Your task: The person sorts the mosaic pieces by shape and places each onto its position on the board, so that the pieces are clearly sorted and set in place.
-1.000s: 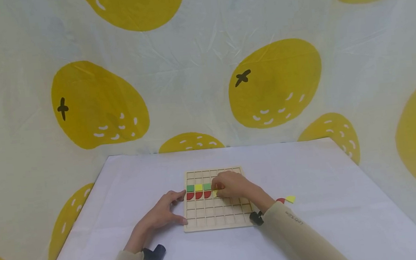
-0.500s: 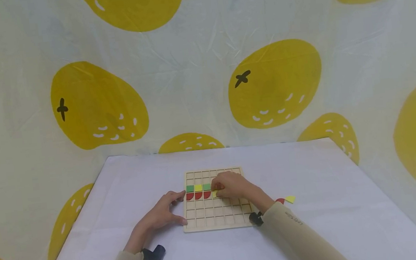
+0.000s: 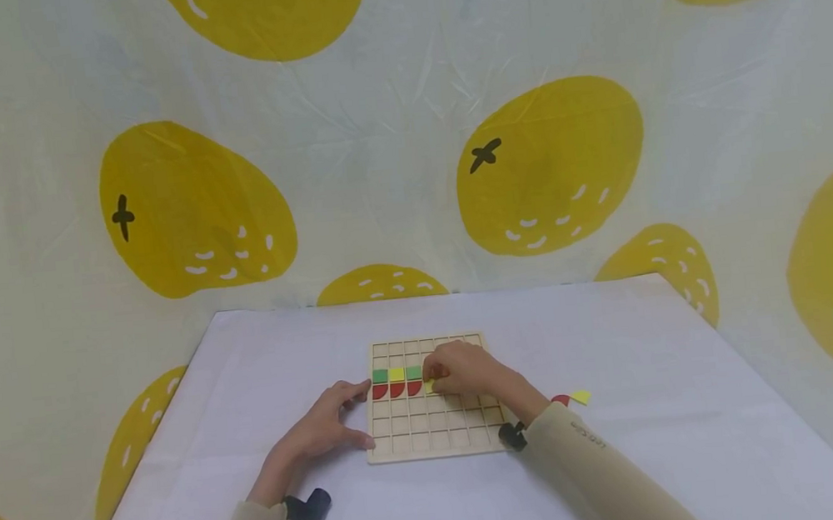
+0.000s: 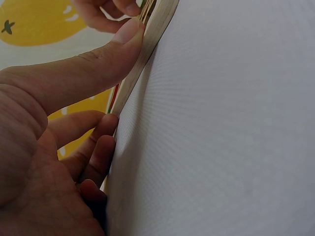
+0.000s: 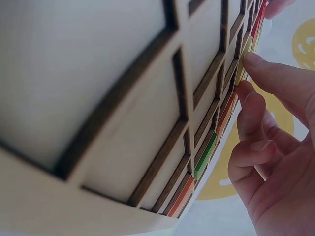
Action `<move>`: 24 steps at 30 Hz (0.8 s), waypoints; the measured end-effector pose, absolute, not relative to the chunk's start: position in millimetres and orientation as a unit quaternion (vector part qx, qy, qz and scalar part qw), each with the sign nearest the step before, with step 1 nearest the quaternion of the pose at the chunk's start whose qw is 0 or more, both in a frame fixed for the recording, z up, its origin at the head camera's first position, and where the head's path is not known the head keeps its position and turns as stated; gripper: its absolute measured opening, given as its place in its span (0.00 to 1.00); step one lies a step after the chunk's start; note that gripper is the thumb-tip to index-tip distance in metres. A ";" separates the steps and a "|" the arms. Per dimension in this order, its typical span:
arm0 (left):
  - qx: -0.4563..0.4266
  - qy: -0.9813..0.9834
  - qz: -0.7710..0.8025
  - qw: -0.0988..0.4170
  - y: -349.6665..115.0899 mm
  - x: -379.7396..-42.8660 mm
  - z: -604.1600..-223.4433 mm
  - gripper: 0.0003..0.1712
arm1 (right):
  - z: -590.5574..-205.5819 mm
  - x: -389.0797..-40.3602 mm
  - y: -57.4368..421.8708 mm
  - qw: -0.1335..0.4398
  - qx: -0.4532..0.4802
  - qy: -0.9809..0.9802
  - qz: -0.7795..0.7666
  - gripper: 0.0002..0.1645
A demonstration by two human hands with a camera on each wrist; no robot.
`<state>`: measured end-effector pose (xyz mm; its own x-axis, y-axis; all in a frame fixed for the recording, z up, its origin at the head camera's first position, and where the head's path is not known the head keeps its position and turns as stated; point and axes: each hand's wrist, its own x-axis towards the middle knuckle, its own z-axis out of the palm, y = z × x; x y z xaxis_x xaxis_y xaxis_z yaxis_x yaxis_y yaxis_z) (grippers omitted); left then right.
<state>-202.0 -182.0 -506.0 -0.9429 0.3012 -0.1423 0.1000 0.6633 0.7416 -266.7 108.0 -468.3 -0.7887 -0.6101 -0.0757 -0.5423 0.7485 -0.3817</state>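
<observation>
A wooden grid board (image 3: 430, 441) lies on the table. My left hand (image 3: 323, 424) rests against its left edge, thumb and fingers spread apart; the left wrist view shows the thumb (image 4: 93, 73) touching the rim. Over the middle of the grid, my right hand (image 3: 465, 370) pinches a yellow tile (image 3: 430, 387) between thumb and forefinger, in the row of red quarter-round tiles (image 3: 397, 391). Above that row sit green (image 3: 380, 376) and yellow (image 3: 397, 375) square tiles. The right wrist view shows the yellow tile (image 5: 240, 69) at the fingertips; my hand hides its full shape.
A loose red piece (image 3: 561, 401) and a loose yellow piece (image 3: 581, 398) lie on the white table (image 3: 664, 403), right of the board by the right wrist. In the right wrist view, orange (image 5: 182, 196) and green (image 5: 204, 157) tiles sit farther along the grid.
</observation>
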 end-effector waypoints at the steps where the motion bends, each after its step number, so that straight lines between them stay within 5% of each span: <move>1: 0.110 0.903 0.395 0.127 -181.8 -201.8 -505.6 0.59 | -468.3 -266.9 108.1 0.098 -0.310 0.929 -0.174 0.08; 24: 0.107 0.904 0.394 0.127 -180.9 -201.8 -505.4 0.58 | -467.1 -268.8 119.4 0.112 -0.293 0.922 -0.228 0.13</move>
